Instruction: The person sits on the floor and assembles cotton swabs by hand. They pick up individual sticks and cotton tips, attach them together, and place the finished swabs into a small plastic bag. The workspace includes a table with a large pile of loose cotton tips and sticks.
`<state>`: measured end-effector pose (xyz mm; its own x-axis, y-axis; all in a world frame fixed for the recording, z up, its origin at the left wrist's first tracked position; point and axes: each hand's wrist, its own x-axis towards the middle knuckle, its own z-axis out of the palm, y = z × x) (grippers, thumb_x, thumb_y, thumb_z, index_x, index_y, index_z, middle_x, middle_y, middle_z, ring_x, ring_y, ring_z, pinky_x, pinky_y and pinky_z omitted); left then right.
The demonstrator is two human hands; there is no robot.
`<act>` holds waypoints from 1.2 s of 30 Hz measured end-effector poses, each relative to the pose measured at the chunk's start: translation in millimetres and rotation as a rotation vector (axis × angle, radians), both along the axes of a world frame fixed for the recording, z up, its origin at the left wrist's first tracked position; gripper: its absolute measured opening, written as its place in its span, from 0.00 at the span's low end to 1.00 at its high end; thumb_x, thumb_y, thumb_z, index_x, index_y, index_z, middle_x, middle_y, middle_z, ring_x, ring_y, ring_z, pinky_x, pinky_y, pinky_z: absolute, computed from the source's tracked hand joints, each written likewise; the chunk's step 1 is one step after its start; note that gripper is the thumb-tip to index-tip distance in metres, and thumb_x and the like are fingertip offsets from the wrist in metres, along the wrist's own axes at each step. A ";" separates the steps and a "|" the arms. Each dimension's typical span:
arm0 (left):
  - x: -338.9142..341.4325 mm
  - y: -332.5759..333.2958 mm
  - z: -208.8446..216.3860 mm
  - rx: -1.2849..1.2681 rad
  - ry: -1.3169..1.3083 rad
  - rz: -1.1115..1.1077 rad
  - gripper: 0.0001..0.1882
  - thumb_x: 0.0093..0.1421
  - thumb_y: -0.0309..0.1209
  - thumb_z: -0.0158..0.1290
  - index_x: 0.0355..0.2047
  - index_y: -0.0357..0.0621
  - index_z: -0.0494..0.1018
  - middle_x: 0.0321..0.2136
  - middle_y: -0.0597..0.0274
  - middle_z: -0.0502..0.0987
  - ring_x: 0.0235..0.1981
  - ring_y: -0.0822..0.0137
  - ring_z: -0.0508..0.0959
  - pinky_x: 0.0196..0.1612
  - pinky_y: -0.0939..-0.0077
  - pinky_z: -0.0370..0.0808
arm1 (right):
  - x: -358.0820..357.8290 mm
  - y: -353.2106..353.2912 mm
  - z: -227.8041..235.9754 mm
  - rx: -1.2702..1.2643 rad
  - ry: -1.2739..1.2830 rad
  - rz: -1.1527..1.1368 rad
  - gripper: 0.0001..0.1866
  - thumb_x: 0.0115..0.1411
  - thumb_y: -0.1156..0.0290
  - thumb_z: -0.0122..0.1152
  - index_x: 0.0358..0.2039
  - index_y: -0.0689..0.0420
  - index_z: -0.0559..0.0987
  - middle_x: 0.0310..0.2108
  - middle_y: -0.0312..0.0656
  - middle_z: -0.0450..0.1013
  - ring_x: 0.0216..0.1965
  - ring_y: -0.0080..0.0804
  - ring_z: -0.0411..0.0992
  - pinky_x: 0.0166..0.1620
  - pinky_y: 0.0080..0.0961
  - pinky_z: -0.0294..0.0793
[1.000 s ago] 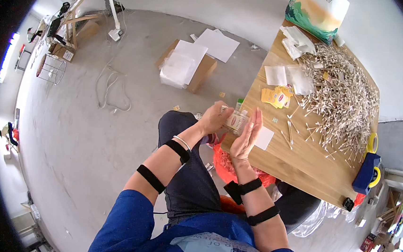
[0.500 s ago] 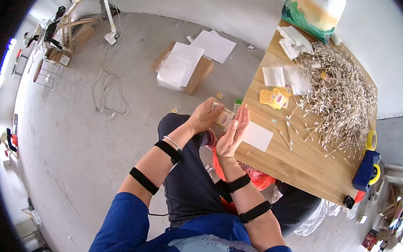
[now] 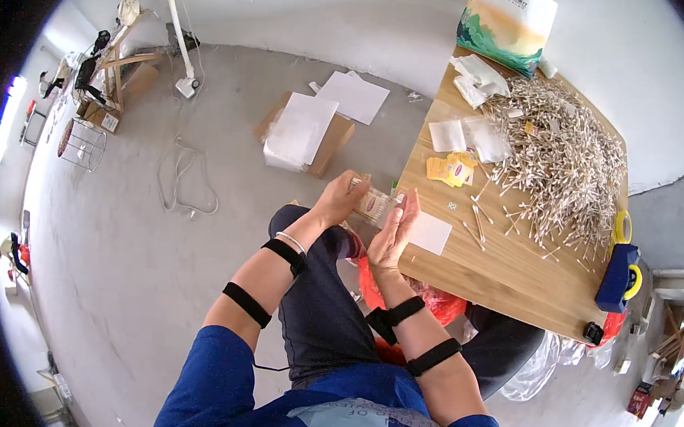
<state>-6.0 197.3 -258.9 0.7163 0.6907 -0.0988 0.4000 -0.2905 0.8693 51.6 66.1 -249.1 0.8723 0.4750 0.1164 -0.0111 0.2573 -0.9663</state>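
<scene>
Left hand: gripping the left end of a clear packet, thumb side showing, other fingers wrapped around and mostly out of sight. Packet has pale swab-like contents and a small label card inside.

Right hand: holding nothing, palm flat, fingers extended, facing the packet's right end. Packet sits between the two hands, tilted, its right end lower than its left, just off the left edge of the tabletop. Packet-to-right-palm: right at each other; can't tell if actually touching, the right hand masks that end.

Hard to make out: swab count in the packet, and whether the right end is sealed. Clear film blends with the background.

Partly covered: white sheet on the tabletop, left side behind the right hand; green item beyond the packet, only a sliver visible; red bag below the tabletop edge, cut across by the right forearm.

On the tabletop, beyond the hands: yellow cards, a few loose swabs, big swab pile. Printed bag at the back, top cropped by the frame.
</scene>
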 end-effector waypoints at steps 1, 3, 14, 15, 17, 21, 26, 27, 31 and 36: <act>0.4 0.4 1.3 -0.045 0.009 -0.006 0.21 0.64 0.46 0.50 0.36 0.36 0.70 0.26 0.57 0.74 0.29 0.69 0.73 0.33 0.69 0.72 | -2.0 0.4 1.1 -0.007 -0.006 0.013 0.33 0.71 0.55 0.38 0.67 0.63 0.47 0.67 0.54 0.46 0.69 0.46 0.44 0.69 0.38 0.42; 0.9 0.7 3.7 -0.099 0.013 -0.014 0.21 0.64 0.46 0.50 0.36 0.36 0.70 0.27 0.56 0.75 0.30 0.69 0.73 0.33 0.70 0.72 | -8.0 2.5 0.3 0.018 -0.031 0.063 0.34 0.71 0.56 0.38 0.68 0.63 0.43 0.68 0.54 0.43 0.70 0.45 0.43 0.69 0.38 0.41; -29.3 23.3 39.5 -0.120 -0.064 0.087 0.22 0.64 0.47 0.51 0.36 0.37 0.70 0.27 0.54 0.75 0.30 0.65 0.75 0.34 0.69 0.72 | -10.3 18.6 12.7 0.037 -0.012 0.171 0.36 0.71 0.53 0.38 0.69 0.62 0.41 0.69 0.55 0.41 0.71 0.46 0.40 0.69 0.37 0.42; -32.0 19.7 49.7 -0.112 -0.094 0.093 0.21 0.65 0.46 0.50 0.36 0.37 0.70 0.27 0.54 0.75 0.30 0.65 0.75 0.34 0.69 0.72 | -3.7 16.5 18.9 0.035 0.028 0.173 0.37 0.70 0.51 0.37 0.69 0.62 0.41 0.69 0.55 0.40 0.71 0.46 0.40 0.69 0.37 0.42; -27.9 0.8 65.6 -0.111 -0.158 0.088 0.20 0.66 0.45 0.49 0.36 0.37 0.69 0.27 0.55 0.75 0.29 0.66 0.74 0.34 0.71 0.72 | 3.8 17.0 39.3 0.029 0.217 0.154 0.38 0.69 0.46 0.34 0.67 0.63 0.47 0.67 0.54 0.48 0.68 0.43 0.47 0.67 0.35 0.47; -16.3 -52.6 93.9 0.095 -0.276 0.076 0.14 0.68 0.40 0.47 0.38 0.39 0.68 0.27 0.64 0.73 0.30 0.75 0.71 0.34 0.76 0.70 | 21.9 2.3 76.3 -0.034 0.442 0.293 0.47 0.66 0.35 0.22 0.54 0.71 0.69 0.49 0.54 0.73 0.51 0.38 0.71 0.56 0.29 0.68; -2.1 -90.9 107.4 -0.136 -0.403 0.032 0.15 0.70 0.41 0.44 0.36 0.40 0.67 0.28 0.68 0.71 0.31 0.78 0.68 0.34 0.80 0.69 | 33.3 -38.6 100.2 0.032 0.159 0.324 0.42 0.70 0.42 0.24 0.42 0.71 0.77 0.42 0.50 0.77 0.43 0.36 0.75 0.51 0.28 0.73; 0.9 -94.9 109.7 -0.153 -0.419 0.019 0.16 0.70 0.42 0.44 0.35 0.41 0.67 0.28 0.69 0.70 0.30 0.79 0.68 0.33 0.80 0.69 | 35.4 -47.7 105.5 0.023 0.065 0.313 0.41 0.70 0.43 0.25 0.43 0.71 0.77 0.43 0.51 0.77 0.44 0.36 0.75 0.51 0.28 0.72; 17.2 -111.9 120.4 -0.256 -0.533 0.016 0.19 0.70 0.44 0.43 0.35 0.38 0.67 0.26 0.65 0.70 0.30 0.78 0.67 0.31 0.79 0.67 | 42.1 -67.8 120.9 0.045 -0.155 0.221 0.33 0.72 0.53 0.31 0.39 0.70 0.79 0.39 0.50 0.79 0.41 0.36 0.77 0.49 0.29 0.74; 33.4 -141.0 145.9 -0.289 -0.670 0.027 0.19 0.70 0.44 0.44 0.33 0.40 0.68 0.25 0.70 0.69 0.28 0.80 0.66 0.29 0.81 0.67 | 55.4 -84.3 131.9 0.071 -0.358 0.110 0.28 0.72 0.60 0.35 0.35 0.69 0.80 0.36 0.50 0.80 0.36 0.38 0.78 0.44 0.29 0.76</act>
<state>27.4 56.3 -113.0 0.6702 0.7216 0.1733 -0.2406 -0.0096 0.9706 106.9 -18.2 -117.2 0.7148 0.5430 0.4408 0.2930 0.3399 -0.8937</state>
